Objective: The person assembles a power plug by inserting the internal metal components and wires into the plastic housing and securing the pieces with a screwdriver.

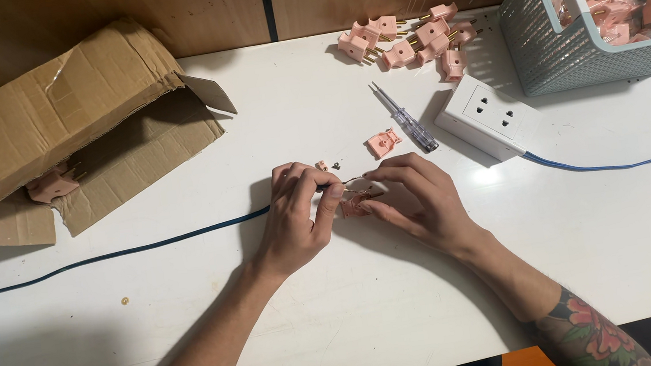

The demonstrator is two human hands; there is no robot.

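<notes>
Head view, looking straight down at the white table (375, 317). My left hand (297, 219) and right hand (419, 200) meet at the middle, fingertips close together over a small pink plug part (355, 207) lying on the table between them. Left fingers curl and pinch a thin wire end (348, 181) above that part; right fingers are bent and closed on the part's right edge. Whether the wire already sits in the part, I cannot tell.

Just beyond my hands: a loose pink plug half (383, 144), two tiny dark bits beside it, too small to identify, and a screwdriver with a clear handle (406, 120) lying at a slant. White socket block (487, 117) just right of the screwdriver, its blue cable (621, 163) running off to the right edge. Another dark blue cable (103, 258) runs from my left hand to the left edge.

Far edge: heap of pink plugs (407, 39) with brass pins. Right corner: grey-blue mesh basket (574, 53) holding more pink plugs. Left: torn cardboard box (78, 122), open, one pink plug (53, 185) inside.
</notes>
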